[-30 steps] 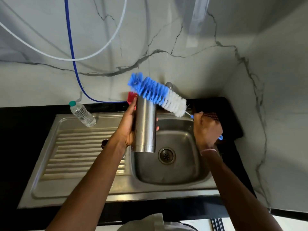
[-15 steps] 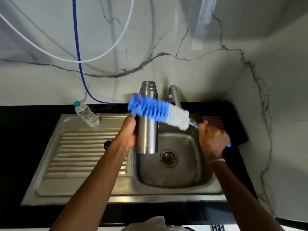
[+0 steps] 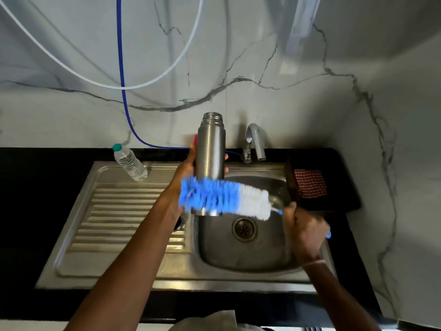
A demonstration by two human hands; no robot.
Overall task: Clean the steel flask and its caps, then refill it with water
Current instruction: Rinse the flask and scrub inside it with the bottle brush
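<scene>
one flask [image 3: 211, 149] in left hand [image 3: 185, 168], one brush [image 3: 224, 198] in right hand [image 3: 305, 232], one bottle [image 3: 130, 163]

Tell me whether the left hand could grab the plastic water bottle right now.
Probably not yet: the left hand holds the flask. The bottle stands to its left, with nothing between.

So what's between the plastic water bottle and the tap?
The steel flask, capless and held upright by the left hand, as the head view shows.

Uncapped steel flask [image 3: 211, 149] held upright over the sink, bottle brush [image 3: 224, 198] across its base.
</scene>
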